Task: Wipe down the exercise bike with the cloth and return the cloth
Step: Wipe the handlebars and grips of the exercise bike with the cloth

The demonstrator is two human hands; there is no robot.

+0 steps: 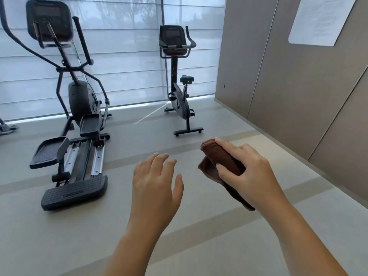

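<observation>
A: Cloth location?

B: A folded brown terry cloth (pixel 219 160) is gripped in the right hand (pixel 247 166), fingers curled over it, thumb pressed beneath; one end is left hanging under the wrist.

A: Left hand?

B: The left hand (pixel 155 182) is held palm down, fingers loosely spread, nothing grasped.

A: Bike?

B: The black upright exercise bike (pixel 179 80) is seen by the blinded window (pixel 123 56), well apart from both hands. A black elliptical trainer (pixel 77 116) is placed to its left on the grey floor (pixel 219 236).
</observation>
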